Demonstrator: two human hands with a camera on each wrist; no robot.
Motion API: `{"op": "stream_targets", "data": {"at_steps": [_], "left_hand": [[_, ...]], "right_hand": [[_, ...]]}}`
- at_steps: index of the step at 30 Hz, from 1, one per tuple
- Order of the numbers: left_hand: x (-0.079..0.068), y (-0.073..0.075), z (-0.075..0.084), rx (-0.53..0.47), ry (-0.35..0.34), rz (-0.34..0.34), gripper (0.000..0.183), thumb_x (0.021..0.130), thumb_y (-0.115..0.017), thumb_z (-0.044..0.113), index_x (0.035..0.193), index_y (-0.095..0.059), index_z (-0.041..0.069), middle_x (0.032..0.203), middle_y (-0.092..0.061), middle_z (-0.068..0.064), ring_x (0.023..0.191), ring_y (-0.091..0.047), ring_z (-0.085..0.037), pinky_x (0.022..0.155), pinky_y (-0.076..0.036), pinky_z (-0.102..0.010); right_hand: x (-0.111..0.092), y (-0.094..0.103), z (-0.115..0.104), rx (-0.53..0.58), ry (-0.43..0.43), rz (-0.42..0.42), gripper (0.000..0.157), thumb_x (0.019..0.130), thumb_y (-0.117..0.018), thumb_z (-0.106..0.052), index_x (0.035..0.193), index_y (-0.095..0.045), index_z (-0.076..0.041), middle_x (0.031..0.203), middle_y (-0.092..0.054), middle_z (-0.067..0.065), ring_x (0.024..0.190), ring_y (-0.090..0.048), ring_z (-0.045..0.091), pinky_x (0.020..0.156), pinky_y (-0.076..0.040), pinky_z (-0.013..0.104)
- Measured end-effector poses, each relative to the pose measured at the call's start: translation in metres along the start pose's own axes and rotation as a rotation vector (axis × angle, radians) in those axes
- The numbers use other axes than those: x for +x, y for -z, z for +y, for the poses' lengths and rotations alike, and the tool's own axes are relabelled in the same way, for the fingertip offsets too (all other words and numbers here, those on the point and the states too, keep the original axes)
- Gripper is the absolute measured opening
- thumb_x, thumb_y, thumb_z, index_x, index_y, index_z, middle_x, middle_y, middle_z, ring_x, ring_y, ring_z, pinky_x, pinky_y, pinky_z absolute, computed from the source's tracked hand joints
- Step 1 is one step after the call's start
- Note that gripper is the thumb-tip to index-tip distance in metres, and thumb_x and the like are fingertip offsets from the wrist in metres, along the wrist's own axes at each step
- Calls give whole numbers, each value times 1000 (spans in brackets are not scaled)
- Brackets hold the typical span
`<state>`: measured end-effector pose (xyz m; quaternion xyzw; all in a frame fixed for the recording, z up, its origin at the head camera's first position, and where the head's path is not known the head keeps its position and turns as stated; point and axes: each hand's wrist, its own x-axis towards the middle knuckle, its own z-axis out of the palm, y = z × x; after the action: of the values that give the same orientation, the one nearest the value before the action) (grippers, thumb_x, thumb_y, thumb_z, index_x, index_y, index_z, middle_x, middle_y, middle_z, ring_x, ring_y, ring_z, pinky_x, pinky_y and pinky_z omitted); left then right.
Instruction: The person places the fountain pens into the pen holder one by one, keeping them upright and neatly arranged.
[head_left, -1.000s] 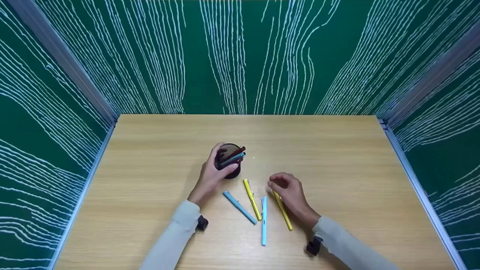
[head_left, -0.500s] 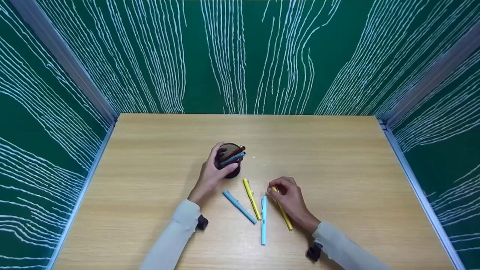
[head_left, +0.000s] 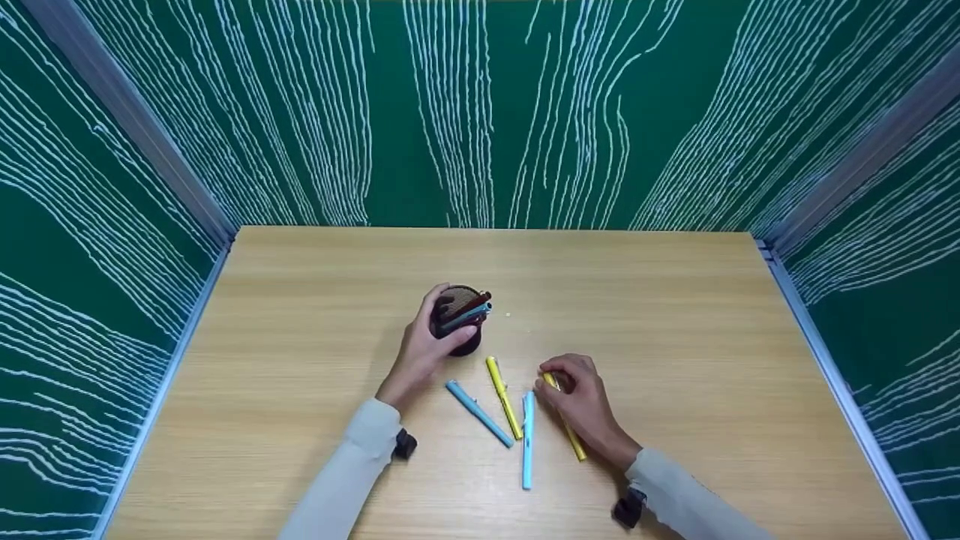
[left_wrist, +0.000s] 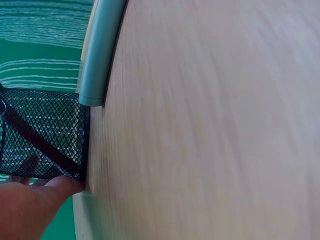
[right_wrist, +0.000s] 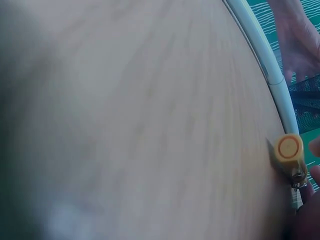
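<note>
My left hand (head_left: 424,349) holds a black mesh pen holder (head_left: 469,345) upright, thumb on its near side. Dark red and blue pens (head_left: 466,318) lean out of it to the right. In the left wrist view, the mesh wall (left_wrist: 45,120) shows a dark red pen slanting inside. My right hand (head_left: 581,394) curls its index finger and thumb around the upper end of the right-hand yellow pen (head_left: 576,444), which lies along the table. In the right wrist view, that yellow pen's round end (right_wrist: 288,147) and clip show below the fingertips; the grip itself is partly hidden.
Between the hands, another yellow pen (head_left: 504,397), a dull blue pen (head_left: 480,415) and a light blue pen (head_left: 528,442) lie on the wooden table (head_left: 300,285). Green walls (head_left: 517,112) with pale wavy lines stand behind and at both sides.
My right hand has lowered slightly, its thumb and index finger closing around the upper end of the yellow pen. The left hand and pen holder have stayed in place.
</note>
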<state>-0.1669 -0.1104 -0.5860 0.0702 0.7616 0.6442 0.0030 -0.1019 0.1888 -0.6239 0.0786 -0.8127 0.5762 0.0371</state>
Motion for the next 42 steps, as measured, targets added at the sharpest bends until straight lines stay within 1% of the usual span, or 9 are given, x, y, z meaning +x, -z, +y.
{"op": "stream_targets", "data": {"at_steps": [4, 13, 17, 21, 24, 29, 34, 37, 42], "left_hand": [[-1, 0, 0, -12, 19, -3, 89, 95, -88, 37, 170, -40, 30, 162, -51, -10, 146, -49, -36, 126, -32, -61], [-1, 0, -1, -13, 39, 3, 91, 94, -88, 40, 170, -39, 30, 164, -50, -9, 147, -48, -35, 126, -33, -60], [-1, -1, -1, -27, 49, 11, 90, 94, -89, 39, 169, -40, 34, 164, -50, -9, 147, -48, -35, 126, -33, -59], [0, -2, -2, -30, 38, 11, 88, 94, -90, 39, 167, -41, 36, 163, -51, -9, 147, -49, -36, 126, -33, -59], [0, -1, -2, -40, 26, 8, 88, 94, -90, 37, 168, -42, 35, 162, -52, -10, 146, -50, -36, 125, -34, -59], [0, -1, -2, -28, 20, 8, 93, 93, -89, 37, 170, -39, 26, 161, -53, -13, 144, -51, -37, 125, -34, -58], [0, 0, -1, -32, 16, 2, 93, 94, -89, 36, 171, -38, 23, 161, -52, -14, 145, -50, -38, 125, -33, -60], [0, 0, -1, -43, 14, 0, 91, 94, -89, 36, 169, -40, 26, 161, -51, -14, 145, -49, -38, 125, -32, -61], [-1, 0, 0, -30, 17, -2, 88, 93, -89, 39, 167, -41, 36, 161, -52, -11, 144, -50, -35, 125, -34, -58]], "right_hand": [[-2, 2, 1, -34, 2, 17, 20, 95, -87, -7, 114, -81, -11, 121, -71, 3, 124, -52, 18, 109, -49, 27], [-7, 5, 4, -93, 16, 15, 20, 95, -87, -9, 114, -81, -13, 117, -73, -3, 125, -52, 18, 108, -45, 18], [-8, 5, 4, -103, 6, 10, 20, 95, -88, -10, 113, -81, -14, 116, -73, -6, 124, -52, 16, 108, -45, 21], [-8, 5, 4, -98, 4, 10, 21, 94, -88, -9, 113, -82, -16, 117, -72, -5, 123, -52, 16, 106, -45, 26], [-9, 6, 5, -89, 8, 7, 22, 94, -89, -9, 113, -82, -17, 118, -72, -3, 124, -51, 17, 105, -43, 26], [-9, 5, 4, -99, -5, 1, 22, 93, -89, -8, 112, -82, -18, 118, -72, -2, 126, -49, 16, 105, -39, 27], [-10, 5, 1, -139, -36, 0, 24, 92, -89, -7, 112, -82, -18, 123, -68, 0, 126, -50, 17, 105, -42, 27], [-10, 4, 0, -145, -41, -1, 24, 92, -88, -6, 112, -82, -18, 124, -67, 0, 126, -50, 17, 105, -42, 25], [-10, 5, 0, -143, -45, -5, 25, 92, -88, -5, 113, -82, -18, 125, -67, 0, 125, -50, 16, 105, -42, 24]]}}
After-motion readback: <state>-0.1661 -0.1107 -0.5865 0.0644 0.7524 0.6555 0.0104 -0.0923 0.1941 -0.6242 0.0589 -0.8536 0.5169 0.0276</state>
